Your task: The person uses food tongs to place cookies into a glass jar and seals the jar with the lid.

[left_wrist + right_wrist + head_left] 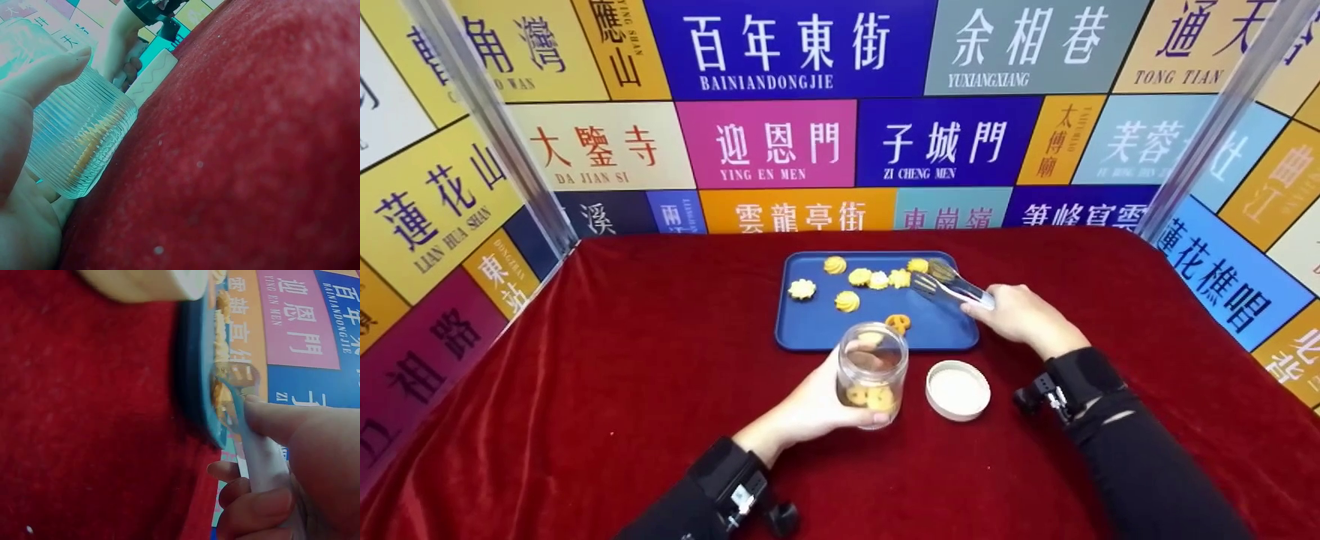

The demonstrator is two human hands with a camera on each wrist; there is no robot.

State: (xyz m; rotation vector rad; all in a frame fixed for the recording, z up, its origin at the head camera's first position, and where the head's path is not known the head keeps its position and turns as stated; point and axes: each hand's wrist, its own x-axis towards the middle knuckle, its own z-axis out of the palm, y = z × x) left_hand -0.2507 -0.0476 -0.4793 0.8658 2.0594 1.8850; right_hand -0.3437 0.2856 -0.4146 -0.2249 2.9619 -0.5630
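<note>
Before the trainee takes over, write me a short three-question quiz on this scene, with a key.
1. Multiple choice: what does the left hand hold?
a) a mug
b) a clear jar
c) a bowl
2. True or false: the round lid is fitted on the jar.
3. Fill in the blank: the right hand holds the ____, with their tips over the blue tray.

Key
1. b. The jar has some cookies inside.
2. False. The lid lies on the red cloth, and the jar's mouth is open.
3. Tongs.
</note>
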